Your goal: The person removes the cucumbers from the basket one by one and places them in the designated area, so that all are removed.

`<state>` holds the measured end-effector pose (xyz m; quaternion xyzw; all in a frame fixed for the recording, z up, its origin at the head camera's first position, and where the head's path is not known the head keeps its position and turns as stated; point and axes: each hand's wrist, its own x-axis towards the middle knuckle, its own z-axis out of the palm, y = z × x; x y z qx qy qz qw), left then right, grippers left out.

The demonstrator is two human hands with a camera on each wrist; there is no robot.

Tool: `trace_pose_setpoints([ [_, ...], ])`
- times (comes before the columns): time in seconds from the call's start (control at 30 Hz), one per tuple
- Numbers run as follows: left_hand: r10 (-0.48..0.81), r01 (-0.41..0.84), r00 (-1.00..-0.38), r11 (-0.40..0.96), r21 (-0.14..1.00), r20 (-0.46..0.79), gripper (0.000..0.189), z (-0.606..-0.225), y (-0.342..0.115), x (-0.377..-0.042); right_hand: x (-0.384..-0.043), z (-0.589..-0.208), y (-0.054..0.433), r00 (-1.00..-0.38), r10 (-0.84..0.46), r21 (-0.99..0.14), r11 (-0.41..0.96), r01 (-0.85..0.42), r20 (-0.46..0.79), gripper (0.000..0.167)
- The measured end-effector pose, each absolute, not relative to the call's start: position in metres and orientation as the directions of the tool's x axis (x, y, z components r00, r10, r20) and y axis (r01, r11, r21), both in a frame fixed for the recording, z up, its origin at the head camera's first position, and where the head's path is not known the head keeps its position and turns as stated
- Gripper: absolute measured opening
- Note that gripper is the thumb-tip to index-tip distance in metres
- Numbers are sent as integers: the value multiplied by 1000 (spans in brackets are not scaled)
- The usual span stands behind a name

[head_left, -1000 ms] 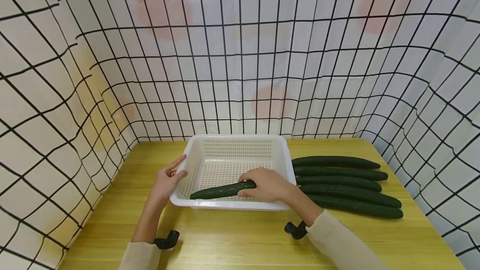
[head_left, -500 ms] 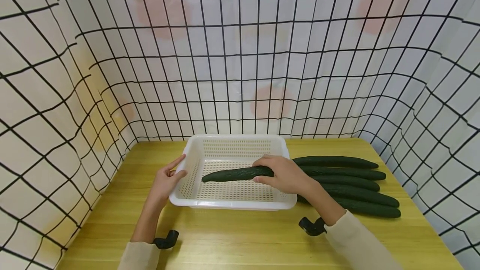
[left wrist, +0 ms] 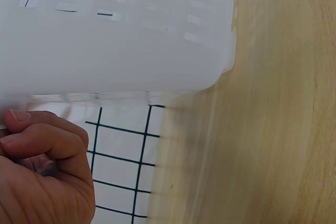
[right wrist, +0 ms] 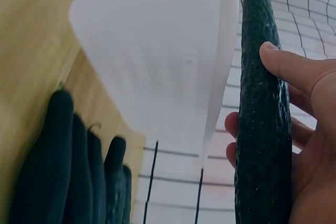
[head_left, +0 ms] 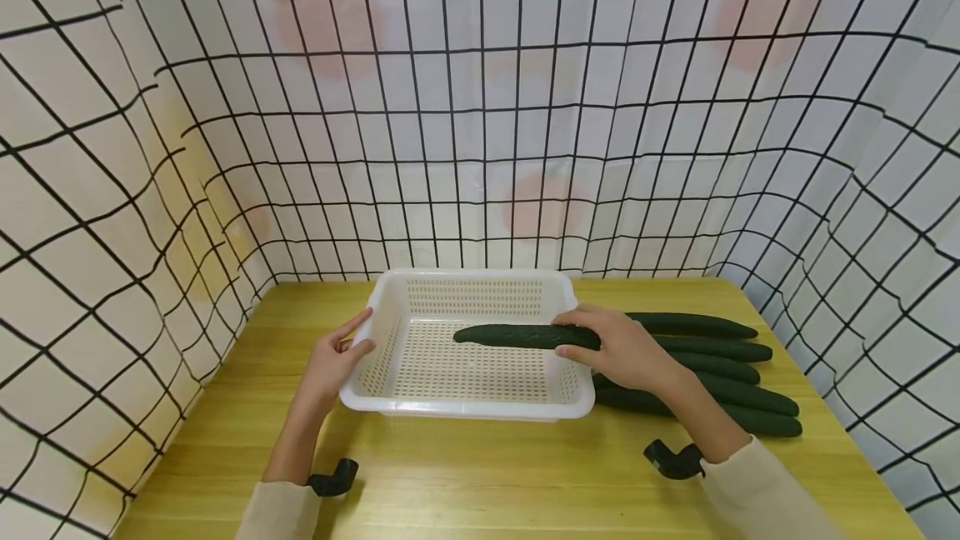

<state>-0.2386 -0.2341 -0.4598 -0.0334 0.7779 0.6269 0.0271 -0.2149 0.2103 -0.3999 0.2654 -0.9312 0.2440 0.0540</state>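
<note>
A dark green cucumber (head_left: 510, 336) is held in my right hand (head_left: 622, 348), near its right end, above the right side of a white plastic basket (head_left: 465, 411). Seen from the right wrist, the thumb and curled fingers wrap this cucumber (right wrist: 262, 129) beside the basket wall (right wrist: 152, 40). At the basket's left rim, my left hand (head_left: 333, 365) grips the edge with thumb and fingers. The left wrist view shows those curled fingers (left wrist: 58, 140) under the basket's rim; their contact with it is partly cut off. No cucumber lies inside the basket.
Several more cucumbers (head_left: 720, 390) lie side by side on the wooden table (head_left: 465, 482), right of the basket. Behind and at both sides hangs a white cloth with a black grid (head_left: 480, 132). Black wrist mounts (head_left: 333, 479) sit at both cuffs.
My right hand has lifted the cucumber up from the front of the basket and carried it to the right, towards the right rim. The left hand has stayed at the left rim.
</note>
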Motion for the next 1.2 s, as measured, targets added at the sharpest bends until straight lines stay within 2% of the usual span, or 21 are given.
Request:
trace_pose_setpoints([
  [0.27, -15, -102, -995, 206, 973, -101, 60, -461, -234, -242, -208, -405, 242, -863, -434, -395, 768, -505, 259, 43],
  [0.53, -25, -105, -994, 214, 971, -102, 60, -461, -233, -241, -195, -410, 272, -908, -357, -424, 804, -418, 218, 49],
  [0.87, -23, -101, -995, 200, 974, -99, 60, -462, -234, -241, -177, -414, 314, -920, -308, -445, 808, -387, 240, 46],
  [1.2, -24, -124, -992, 195, 973, -122, 61, -462, -236, -244, -160, -430, 353, -930, -276, -409, 840, -356, 242, 46],
])
